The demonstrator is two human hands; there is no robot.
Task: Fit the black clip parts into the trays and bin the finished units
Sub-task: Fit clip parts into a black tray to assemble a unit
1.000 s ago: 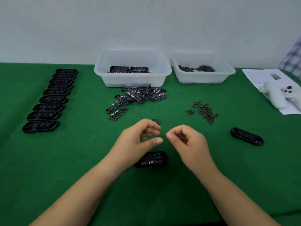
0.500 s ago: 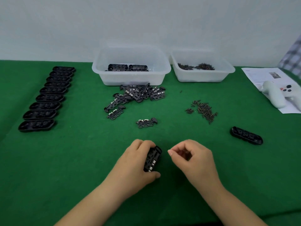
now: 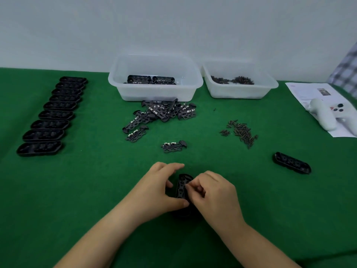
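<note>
Lower centre of frame: black oblong plastic tray on green felt table, gripped by curled left hand; right hand fingertips pinched together at tray's edge.

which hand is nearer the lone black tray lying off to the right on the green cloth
Right. The right hand is down-left of the lone black oblong tray, with bare green cloth between them. The left hand lies farther left, beyond the right one.
</note>
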